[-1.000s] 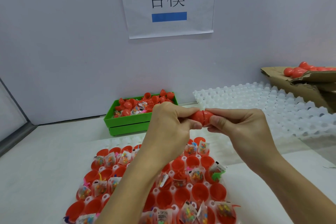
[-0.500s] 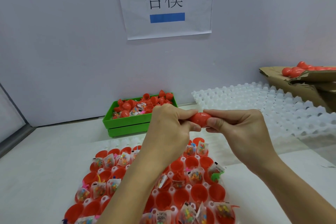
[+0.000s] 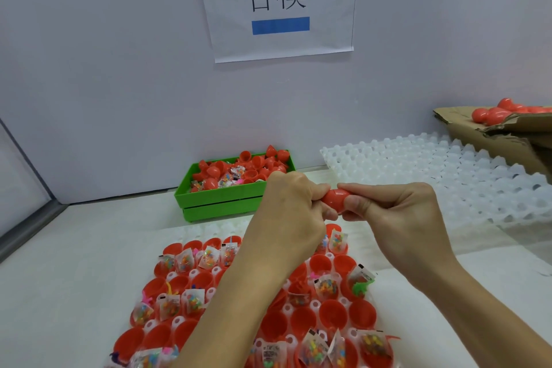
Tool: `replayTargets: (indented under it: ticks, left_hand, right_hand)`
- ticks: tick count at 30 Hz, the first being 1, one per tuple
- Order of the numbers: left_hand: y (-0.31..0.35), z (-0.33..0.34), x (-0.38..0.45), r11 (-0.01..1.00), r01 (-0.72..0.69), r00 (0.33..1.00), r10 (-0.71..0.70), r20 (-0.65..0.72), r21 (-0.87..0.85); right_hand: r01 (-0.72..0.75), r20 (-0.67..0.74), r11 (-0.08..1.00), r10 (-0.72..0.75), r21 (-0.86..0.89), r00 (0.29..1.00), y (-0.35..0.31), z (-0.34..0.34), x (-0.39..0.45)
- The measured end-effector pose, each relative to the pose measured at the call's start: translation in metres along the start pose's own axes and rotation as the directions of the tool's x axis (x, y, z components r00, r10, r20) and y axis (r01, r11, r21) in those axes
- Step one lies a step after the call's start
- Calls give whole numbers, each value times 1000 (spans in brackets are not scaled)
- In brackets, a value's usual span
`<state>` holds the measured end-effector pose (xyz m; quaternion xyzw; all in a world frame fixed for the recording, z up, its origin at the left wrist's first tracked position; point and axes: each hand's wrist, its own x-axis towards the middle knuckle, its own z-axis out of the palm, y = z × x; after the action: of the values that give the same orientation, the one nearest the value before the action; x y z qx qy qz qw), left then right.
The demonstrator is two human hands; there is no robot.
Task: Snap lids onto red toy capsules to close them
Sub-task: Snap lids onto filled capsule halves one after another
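Both forearms reach in from the lower edge and meet above the table (image 3: 74, 263), raised over the tray. The left hand (image 3: 291, 212) has its back to the camera, fingers curled tight around the left end of a red capsule (image 3: 337, 199). The right hand (image 3: 397, 215) faces it, thumb below and fingers (image 3: 363, 188) laid over the top, pinching the capsule's right end. Both hands grip the same capsule, held level between them.

The capsule is smooth, glossy red and egg-shaped; only its middle shows between the two grips. No gap between its halves can be seen, but the fingers cover both ends, so whether the seam is fully seated cannot be told.

Beneath the hands lies a white tray (image 3: 191, 231) of open red capsule halves (image 3: 331, 315), many holding small clear toy packets (image 3: 327, 288). The forearms hide the tray's centre, and its near row is cut off by the frame. Behind sits a green bin (image 3: 221, 197) of loose red lids. To the right lies an empty white tray (image 3: 448, 173), and a cardboard box (image 3: 504, 137) with closed capsules is cropped at the edge.
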<state>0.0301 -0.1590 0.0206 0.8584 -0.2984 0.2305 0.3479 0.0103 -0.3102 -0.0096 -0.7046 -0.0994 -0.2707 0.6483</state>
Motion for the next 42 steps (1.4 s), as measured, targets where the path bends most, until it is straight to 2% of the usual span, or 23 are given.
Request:
replayTargets:
  ticks: [5,12,20,26,29,36,42]
  left_hand:
    - [2,4,-3,998,57,996,-58,65,22]
    - [-2,3,-1,995,86,993,-90,78,48]
    - [-3,-2,-1,980,122,992,-113,64,-159]
    - [-1,-1,1,999,21,1000,-20,20,-31]
    - [2,-1,1,1000,-1,999,1,48,16]
    - [5,1,1,993,47,992,-60,114,112]
    - [1,4,-1,992,91,988,-101,114,91]
  right_hand:
    - [4,-8,998,-5,-57,1000,1,4,-2]
    - [9,6,999,-9,-43,1000,5,7,-3]
    - [-32,41,998,30,46,999,1,-4,4]
    - [-26,35,997,24,70,999,0,-6,6]
    - [-15,36,998,13,59,999,0,-7,5]
    - [20,36,1000,-20,-12,999,2,-4,2]
    - [-1,64,1000,2,-9,998,3,-5,2]
